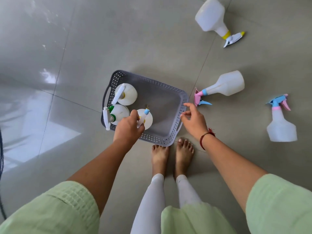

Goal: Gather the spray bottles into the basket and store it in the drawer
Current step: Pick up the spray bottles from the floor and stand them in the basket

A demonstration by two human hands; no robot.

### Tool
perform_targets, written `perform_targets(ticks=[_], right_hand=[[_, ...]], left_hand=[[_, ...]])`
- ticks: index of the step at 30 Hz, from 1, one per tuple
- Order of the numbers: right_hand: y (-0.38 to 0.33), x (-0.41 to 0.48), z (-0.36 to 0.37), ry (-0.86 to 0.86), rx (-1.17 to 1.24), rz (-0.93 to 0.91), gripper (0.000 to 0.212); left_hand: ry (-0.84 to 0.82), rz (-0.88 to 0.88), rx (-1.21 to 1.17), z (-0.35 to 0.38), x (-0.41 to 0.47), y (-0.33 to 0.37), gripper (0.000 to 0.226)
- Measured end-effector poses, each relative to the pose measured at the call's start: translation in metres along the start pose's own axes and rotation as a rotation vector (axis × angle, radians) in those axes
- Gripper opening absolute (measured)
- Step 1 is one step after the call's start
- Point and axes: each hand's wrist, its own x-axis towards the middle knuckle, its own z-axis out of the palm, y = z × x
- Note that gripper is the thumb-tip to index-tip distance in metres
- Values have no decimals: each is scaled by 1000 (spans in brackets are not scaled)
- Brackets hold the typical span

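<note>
A grey perforated basket (167, 98) stands on the floor in front of my feet. Three white spray bottles stand upright in its left half: one with a white head (129, 93), one with a green collar (118, 114), one with a blue nozzle (148, 118). My left hand (128, 129) is closed around the head of the blue-nozzle bottle. Over the basket's right rim hovers my right hand (194, 120), fingers apart and holding nothing. Three bottles lie or stand on the floor to the right: pink-and-blue head (224, 86), yellow collar (212, 17), blue-and-pink head (281, 127).
Glossy grey floor tiles all around, with bright reflections at the left. My bare feet (172, 154) touch the basket's near corner. A dark cord (1, 159) runs along the left edge. No drawer is in view.
</note>
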Motion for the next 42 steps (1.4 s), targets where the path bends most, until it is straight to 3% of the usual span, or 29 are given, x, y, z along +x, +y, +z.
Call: perform_targets(ticks=[4, 11, 18, 25, 29, 34, 37, 42], right_hand=[[-9, 6, -4, -11, 10, -1, 39], [-22, 6, -15, -59, 17, 32, 40], [-35, 8, -40, 29, 82, 10, 40], [-53, 46, -76, 133, -13, -157, 53], [-52, 102, -109, 204, -245, -195, 74], [-41, 198, -150, 267, -606, -46, 102], [-36, 246, -158, 333, -642, 3, 95], [-24, 297, -151, 266, -612, 27, 85]], left_hand=[[-5, -34, -19, -1, -4, -2, 31], [73, -158, 48, -8, -33, 10, 62], [256, 194, -15, -29, -38, 63, 53], [198, 264, -40, -31, 39, 121, 64], [140, 342, 8, -17, 82, 129, 64], [133, 452, 31, 27, 131, 136, 59], [138, 437, -63, 57, 154, 142, 56], [117, 449, -107, 88, 187, 147, 51]])
